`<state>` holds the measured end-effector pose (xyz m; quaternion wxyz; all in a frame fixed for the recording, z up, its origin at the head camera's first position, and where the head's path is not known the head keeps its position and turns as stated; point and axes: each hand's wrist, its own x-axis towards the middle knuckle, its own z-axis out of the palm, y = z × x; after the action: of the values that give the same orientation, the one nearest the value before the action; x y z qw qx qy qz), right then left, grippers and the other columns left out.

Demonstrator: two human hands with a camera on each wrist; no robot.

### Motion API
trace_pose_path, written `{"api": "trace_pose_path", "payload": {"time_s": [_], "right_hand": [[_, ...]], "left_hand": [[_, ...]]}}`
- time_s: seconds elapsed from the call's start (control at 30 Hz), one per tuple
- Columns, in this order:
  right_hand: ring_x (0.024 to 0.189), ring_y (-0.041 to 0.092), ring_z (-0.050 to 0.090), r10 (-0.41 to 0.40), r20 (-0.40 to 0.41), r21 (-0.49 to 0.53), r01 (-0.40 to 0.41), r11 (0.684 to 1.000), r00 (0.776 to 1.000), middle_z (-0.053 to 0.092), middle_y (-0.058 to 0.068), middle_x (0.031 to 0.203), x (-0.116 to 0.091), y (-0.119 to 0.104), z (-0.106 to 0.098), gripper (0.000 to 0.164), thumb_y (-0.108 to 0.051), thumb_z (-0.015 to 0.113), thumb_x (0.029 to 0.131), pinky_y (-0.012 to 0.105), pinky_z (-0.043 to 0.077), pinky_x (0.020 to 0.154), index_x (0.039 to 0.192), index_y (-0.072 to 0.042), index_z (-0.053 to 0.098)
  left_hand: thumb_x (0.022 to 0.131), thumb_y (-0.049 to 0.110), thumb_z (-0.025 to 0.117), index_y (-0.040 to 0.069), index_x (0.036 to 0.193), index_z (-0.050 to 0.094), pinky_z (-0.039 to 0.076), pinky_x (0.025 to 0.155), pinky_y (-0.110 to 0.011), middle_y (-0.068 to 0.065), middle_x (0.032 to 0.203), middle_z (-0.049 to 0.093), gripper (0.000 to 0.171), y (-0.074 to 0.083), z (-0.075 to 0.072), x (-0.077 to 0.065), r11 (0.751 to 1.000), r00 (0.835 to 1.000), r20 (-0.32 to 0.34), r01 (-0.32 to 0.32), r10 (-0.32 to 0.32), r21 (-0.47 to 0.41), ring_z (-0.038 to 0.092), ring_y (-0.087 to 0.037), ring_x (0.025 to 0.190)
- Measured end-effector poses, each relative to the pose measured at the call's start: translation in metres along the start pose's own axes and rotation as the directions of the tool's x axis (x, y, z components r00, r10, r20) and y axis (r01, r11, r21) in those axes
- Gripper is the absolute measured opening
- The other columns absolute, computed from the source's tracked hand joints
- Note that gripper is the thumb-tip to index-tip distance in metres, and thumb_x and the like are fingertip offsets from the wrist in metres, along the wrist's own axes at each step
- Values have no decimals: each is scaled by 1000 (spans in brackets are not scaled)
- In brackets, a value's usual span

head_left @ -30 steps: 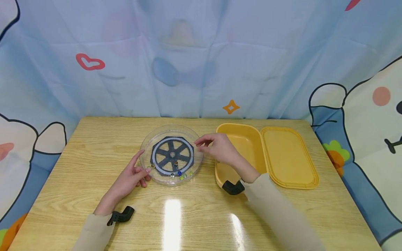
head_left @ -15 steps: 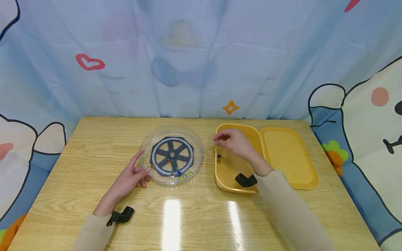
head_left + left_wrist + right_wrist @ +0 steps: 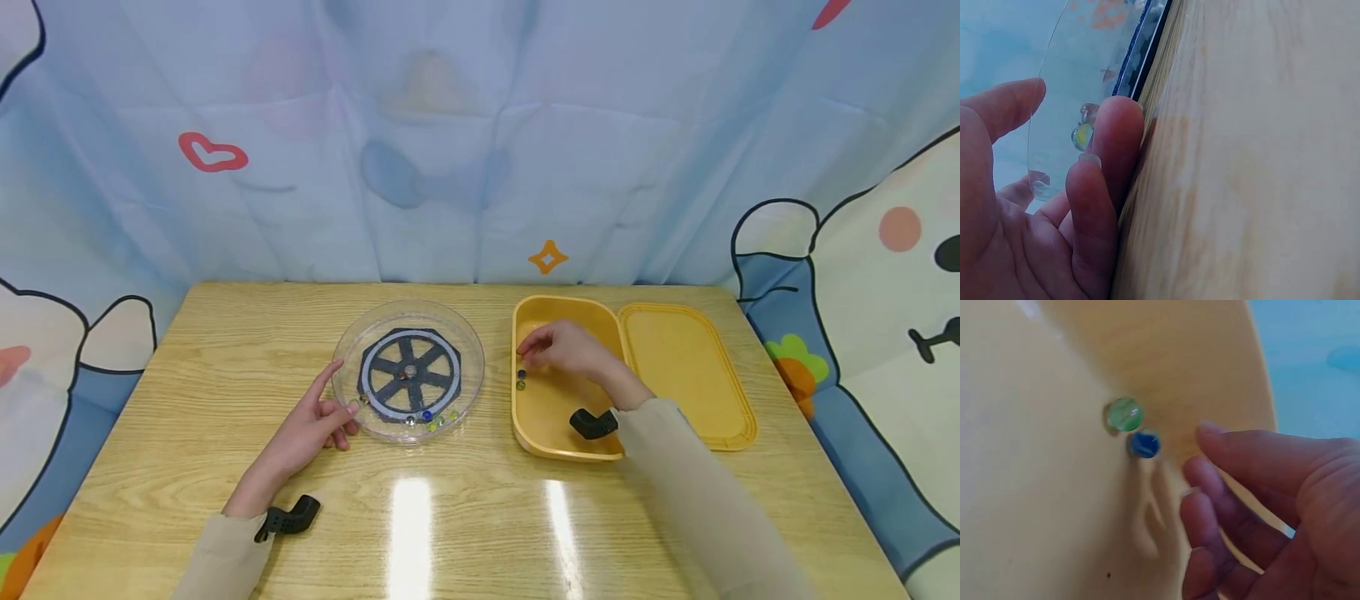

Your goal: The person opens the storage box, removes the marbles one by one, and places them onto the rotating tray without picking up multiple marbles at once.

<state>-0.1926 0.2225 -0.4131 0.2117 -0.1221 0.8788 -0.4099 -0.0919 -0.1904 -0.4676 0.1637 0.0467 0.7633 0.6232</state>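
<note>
A round clear dish (image 3: 465, 329) with a dark spoked wheel pattern (image 3: 409, 372) stands left of centre. Several marbles lie in it, among them a blue one (image 3: 427, 415) and a reddish one (image 3: 402, 376). My left hand (image 3: 300, 429) grips the dish's left rim, thumb on the edge and other fingers against the outer wall. My right hand (image 3: 566, 348) hovers inside the yellow box (image 3: 555, 454), thumb and forefinger apart. Nothing shows between those fingers. Beside its fingertips a green marble (image 3: 1125, 414) and a blue marble (image 3: 1145, 444) rest against the box's side wall.
A yellow lid (image 3: 690, 375) lies flat to the right of the box. All this stands on a wooden table (image 3: 337, 533), with a printed cloth (image 3: 450, 208) hanging behind it. Black wrist cameras (image 3: 292, 515) are strapped to both wrists.
My right hand has moved from the dish's right edge into the yellow box and lowered toward its marbles. The reddish marble has rolled toward the dish's middle. My left hand has stayed put.
</note>
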Motion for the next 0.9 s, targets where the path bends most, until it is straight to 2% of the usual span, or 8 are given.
{"api": "trace_pose_path", "payload": {"time_s": [0.33, 0.6, 0.9], "right_hand": [[85, 15, 65, 61, 63, -88, -56, 995, 996, 74, 4, 91, 6, 1, 5, 18, -8, 78, 86, 29, 50, 80, 102, 0, 75], [83, 13, 66, 77, 56, -116, -70, 991, 995, 74, 3, 90, 7, 2, 8, 16, -7, 78, 86, 28, 51, 78, 100, -2, 76], [80, 12, 65, 58, 50, -163, -50, 985, 997, 74, 2, 87, 6, 0, 10, 11, -7, 78, 86, 28, 50, 76, 96, -3, 78]], "left_hand": [[102, 24, 60, 24, 161, 12, 51, 59, -30, -19, 86, 67, 76, -1, 0, 0, 1000, 1000, 2, -7, 7, -5, 63, -25, 64], [102, 23, 60, 24, 161, 12, 51, 59, -31, -20, 86, 67, 76, -2, 0, 0, 1000, 1000, 1, -6, 6, -5, 63, -25, 64], [102, 23, 60, 25, 161, 12, 52, 60, -31, -20, 86, 67, 76, -2, 0, 0, 1000, 1000, 5, -12, 12, -13, 63, -25, 64]]}}
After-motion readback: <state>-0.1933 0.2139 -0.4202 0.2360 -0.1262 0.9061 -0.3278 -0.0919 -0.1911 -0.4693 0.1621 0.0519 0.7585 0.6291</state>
